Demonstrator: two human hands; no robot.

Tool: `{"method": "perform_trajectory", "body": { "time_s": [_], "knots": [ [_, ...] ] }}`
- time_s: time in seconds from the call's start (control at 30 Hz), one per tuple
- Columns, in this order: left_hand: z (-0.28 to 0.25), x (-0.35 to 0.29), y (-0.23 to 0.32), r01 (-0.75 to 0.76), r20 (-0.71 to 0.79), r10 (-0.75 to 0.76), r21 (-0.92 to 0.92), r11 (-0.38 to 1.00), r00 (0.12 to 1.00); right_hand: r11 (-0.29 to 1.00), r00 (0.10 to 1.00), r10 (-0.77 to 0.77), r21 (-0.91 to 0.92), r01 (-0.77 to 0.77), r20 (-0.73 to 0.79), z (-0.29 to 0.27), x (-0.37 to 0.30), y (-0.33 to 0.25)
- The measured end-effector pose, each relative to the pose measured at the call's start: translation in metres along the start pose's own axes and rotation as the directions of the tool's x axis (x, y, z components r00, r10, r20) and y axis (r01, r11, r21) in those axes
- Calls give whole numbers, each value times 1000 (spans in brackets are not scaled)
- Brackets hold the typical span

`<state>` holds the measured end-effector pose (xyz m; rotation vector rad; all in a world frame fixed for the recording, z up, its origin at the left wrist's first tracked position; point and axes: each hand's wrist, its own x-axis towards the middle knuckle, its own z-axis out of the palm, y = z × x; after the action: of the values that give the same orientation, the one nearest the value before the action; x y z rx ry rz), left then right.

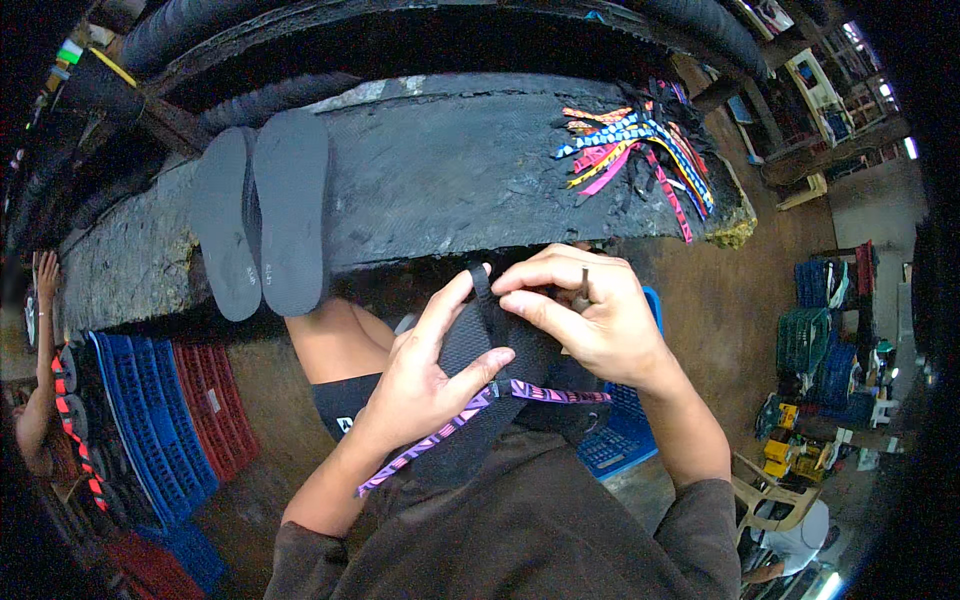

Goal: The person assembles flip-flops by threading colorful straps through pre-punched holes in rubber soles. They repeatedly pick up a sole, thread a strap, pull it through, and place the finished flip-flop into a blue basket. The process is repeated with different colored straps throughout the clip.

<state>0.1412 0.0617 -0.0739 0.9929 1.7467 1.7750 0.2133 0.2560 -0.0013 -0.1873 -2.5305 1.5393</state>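
A seated person's bare hands at work on a sandal, seen from above. The left hand (430, 365) is curled partly closed around a black sole (470, 345), which is in front of the person's body, below the near edge of the table (440, 160); its index finger lies beside a narrow black strap (481, 295). The right hand (590, 310) has its fingers bent, with thumb and index finger drawn together near this strap; whether they pinch anything cannot be told. A small brown piece (583, 283) shows at its fingers. A purple patterned strap (435, 443) runs across the lower part of the sole, one end hanging to the left. On the table, two grey soles (290, 210) lie side by side at the left, jutting past the near edge; a heap of coloured straps (640, 150) lies toward the right end. Blue crates (155, 420) and red crates (215, 410) stand at lower left.
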Motion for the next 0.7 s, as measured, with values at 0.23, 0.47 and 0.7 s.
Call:
{"method": "perform_trajectory", "body": {
  "time_s": [0.23,0.47,0.7],
  "knots": [
    [3,-3,-2,149,69,-144,-69,986,987,916,946,302,240,-323,122,0,2,6],
    [-2,3,2,-2,113,-13,127,992,994,877,936,274,343,-337,219,-7,8,5],
    [-4,2,-2,195,124,-181,-109,975,976,940,956,252,195,-278,148,-12,7,-12]
  ]
}}
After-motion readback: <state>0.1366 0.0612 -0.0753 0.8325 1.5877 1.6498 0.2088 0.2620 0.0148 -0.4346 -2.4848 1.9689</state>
